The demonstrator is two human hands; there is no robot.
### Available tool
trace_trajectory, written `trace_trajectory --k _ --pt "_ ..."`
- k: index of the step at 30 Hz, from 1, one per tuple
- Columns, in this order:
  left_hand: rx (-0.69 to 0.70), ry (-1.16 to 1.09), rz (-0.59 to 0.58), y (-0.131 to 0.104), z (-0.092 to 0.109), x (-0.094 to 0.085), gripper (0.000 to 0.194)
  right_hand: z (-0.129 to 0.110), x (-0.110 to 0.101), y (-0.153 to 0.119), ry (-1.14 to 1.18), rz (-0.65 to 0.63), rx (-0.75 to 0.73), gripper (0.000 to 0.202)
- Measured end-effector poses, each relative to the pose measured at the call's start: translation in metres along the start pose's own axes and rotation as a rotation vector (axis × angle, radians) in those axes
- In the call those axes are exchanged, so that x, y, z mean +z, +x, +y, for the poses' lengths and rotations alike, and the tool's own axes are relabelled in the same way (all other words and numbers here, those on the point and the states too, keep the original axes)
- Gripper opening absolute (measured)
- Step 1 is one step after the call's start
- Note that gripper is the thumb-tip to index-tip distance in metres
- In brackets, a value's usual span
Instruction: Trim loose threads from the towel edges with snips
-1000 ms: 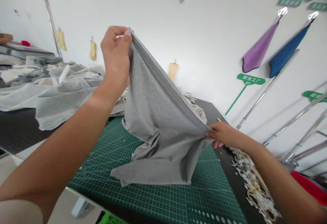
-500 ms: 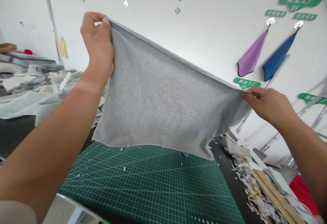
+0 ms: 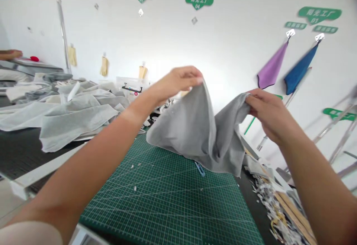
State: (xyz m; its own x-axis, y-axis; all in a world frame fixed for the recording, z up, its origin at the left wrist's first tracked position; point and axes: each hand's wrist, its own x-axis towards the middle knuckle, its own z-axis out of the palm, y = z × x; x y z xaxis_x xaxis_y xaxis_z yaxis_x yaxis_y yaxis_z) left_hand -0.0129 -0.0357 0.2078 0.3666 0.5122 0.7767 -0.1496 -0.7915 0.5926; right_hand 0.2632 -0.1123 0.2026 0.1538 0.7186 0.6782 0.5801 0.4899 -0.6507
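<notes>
Item one: a grey cloth (image 3: 184, 126), soft, bunched, hung in the air between two hands above a green cutting mat (image 3: 161, 204); whether its lower edge touches the mat cannot be told. Left hand (image 3: 182, 79): fingers pinching the cloth's upper edge, thumb side foremost. Right hand (image 3: 264, 107): fingers closed on a gathered end, lower than the left. Between the hands: a deep sagging fold, a likely source of creases or of a doubled layer if the cloth is lowered with the grips this close. Left grip: small bite near the edge; a sharp tug could slide the edge free. Item two: a light-blue looped implement (image 3: 199, 169), on the mat just at the lower edge, liable to be covered or dragged by a sweep of the hem. Item three: pale lint bits (image 3: 135, 188), loose on the mat, apt to cling to the fabric. Item four: shredded scraps (image 3: 267, 202) with wooden strips (image 3: 294, 215), on the dark table (image 3: 253, 199) right of the mat; the cloth's right side hangs near, and a wide swing that way could pick up debris.
</notes>
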Motion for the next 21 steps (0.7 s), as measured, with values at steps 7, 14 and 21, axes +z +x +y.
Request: trace_trajectory --k 7,14,21 --pt "-0.018 0.127 -0.381 -0.012 -0.013 0.06 0.008 -0.014 0.053 -0.023 0.191 -0.117 0.033 0.017" --pt "-0.021 0.169 0.1 0.009 -0.038 0.057 0.01 0.002 0.062 -0.042 0.243 -0.154 0.227 0.04" --pt "0.018 0.29 0.259 0.012 -0.052 0.051 0.017 0.036 0.073 -0.044 0.406 -0.366 0.485 0.043"
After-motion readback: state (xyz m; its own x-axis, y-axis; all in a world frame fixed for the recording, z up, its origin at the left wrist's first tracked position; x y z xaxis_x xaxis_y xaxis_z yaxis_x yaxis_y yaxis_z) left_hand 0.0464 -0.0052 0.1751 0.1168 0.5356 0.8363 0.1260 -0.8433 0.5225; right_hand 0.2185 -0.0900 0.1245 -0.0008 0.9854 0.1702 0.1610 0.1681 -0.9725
